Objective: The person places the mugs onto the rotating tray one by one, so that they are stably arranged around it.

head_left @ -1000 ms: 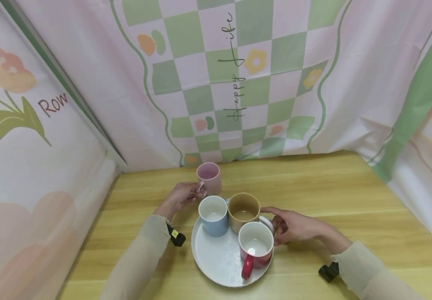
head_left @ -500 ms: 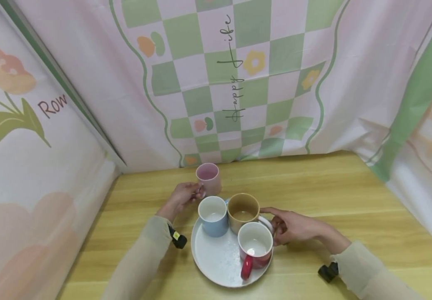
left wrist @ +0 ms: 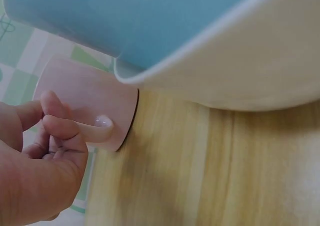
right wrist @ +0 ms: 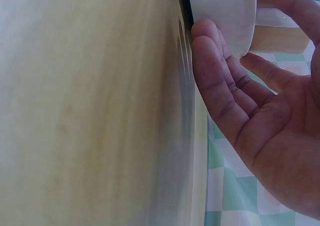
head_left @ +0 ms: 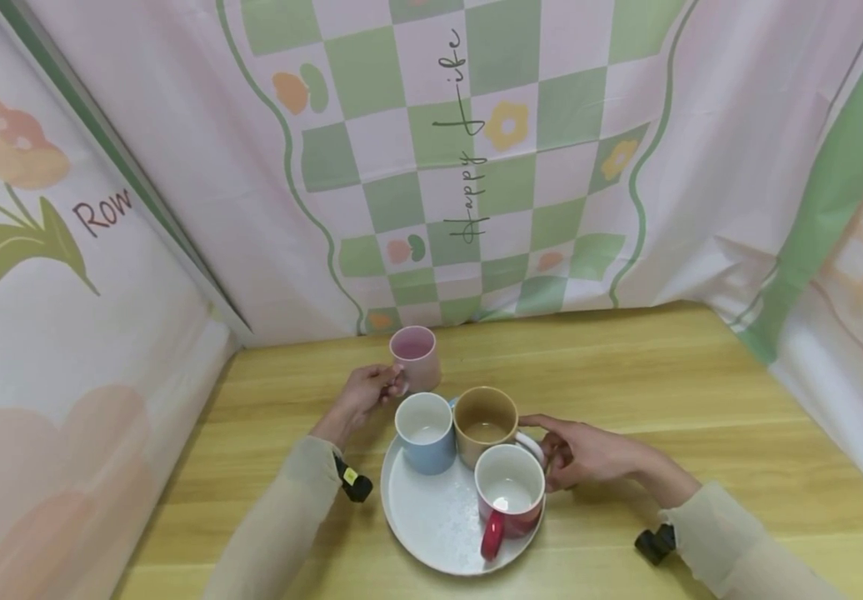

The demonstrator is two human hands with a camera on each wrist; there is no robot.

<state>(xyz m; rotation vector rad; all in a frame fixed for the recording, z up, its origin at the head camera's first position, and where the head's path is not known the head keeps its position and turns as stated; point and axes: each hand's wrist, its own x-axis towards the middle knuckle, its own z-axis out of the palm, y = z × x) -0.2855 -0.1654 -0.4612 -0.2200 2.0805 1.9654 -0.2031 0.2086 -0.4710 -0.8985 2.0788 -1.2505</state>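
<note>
Three of four already on the round white ceramic tray (head_left: 431, 525): the pale blue ceramic mug (head_left: 425, 432) at its far left, the mustard-tan ceramic mug (head_left: 486, 423) just right of that and touching it, the red mug with white inside (head_left: 510, 493) nearer, handle toward the near edge. One left outside: the small pink ceramic mug (head_left: 416, 357), upright on the light wooden table (head_left: 701, 417) just beyond the tray's far-left rim, close behind the blue one. Left hand (head_left: 360, 394) curled on the pink mug's handle (left wrist: 97, 127), thumb and forefinger pinching it (clear from the left wrist view). Right hand (head_left: 585, 452) at the tray's right rim, fingers relaxed and cupped around the edge, steadying rather than gripping. Judged nearly finished, with only the pink mug left off the tray.
</note>
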